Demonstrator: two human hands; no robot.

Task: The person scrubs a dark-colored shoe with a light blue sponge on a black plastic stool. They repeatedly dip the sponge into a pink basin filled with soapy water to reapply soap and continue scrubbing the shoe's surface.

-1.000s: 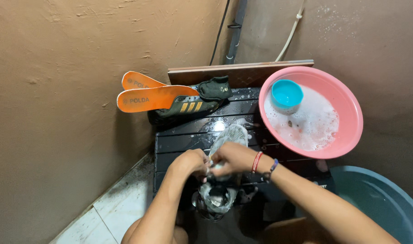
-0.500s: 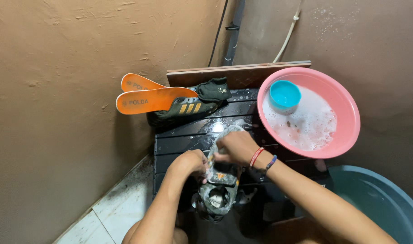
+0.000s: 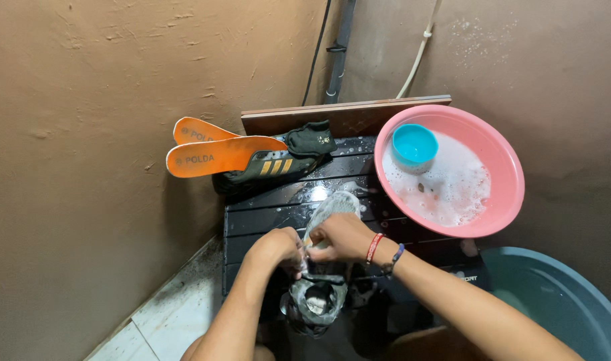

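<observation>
A dark shoe (image 3: pixel 332 207) covered in grey suds lies lengthwise on a black slatted stand (image 3: pixel 265 217), toe away from me and its opening (image 3: pixel 315 304) toward me. My left hand (image 3: pixel 275 249) grips the shoe's left side near the collar. My right hand (image 3: pixel 342 235), with bead bracelets on the wrist, is curled over the upper beside the left hand, fingers pressed into the suds. Whether it also holds something small is hidden.
A second black shoe with yellow stripes (image 3: pixel 268 167), two orange insoles (image 3: pixel 222 155) and a black sock (image 3: pixel 311 139) lie at the stand's back left. A pink basin (image 3: pixel 512 180) of soapy water holds a blue cup (image 3: pixel 413 144). A teal tub (image 3: pixel 552 294) stands at right; brown walls enclose the corner.
My right hand slid forward along the shoe toward its toe, then came back close to the left hand. The left hand stayed on the shoe.
</observation>
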